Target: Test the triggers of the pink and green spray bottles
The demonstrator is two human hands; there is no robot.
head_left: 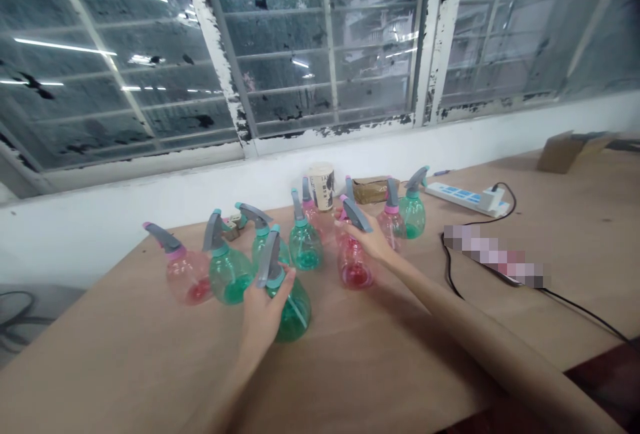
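Several small spray bottles, green and pink with grey triggers, stand grouped on a wooden table. My left hand is closed round the neck of the nearest green spray bottle. My right hand grips the top of a pink spray bottle in the middle of the group. A pink bottle stands at the far left with a green one beside it. Another green bottle stands at the far right of the group.
A paper cup and a brown wrapped packet sit behind the bottles by the white sill. A white power strip with a black cable lies to the right. A cardboard box sits at the far right under the grimy windows.
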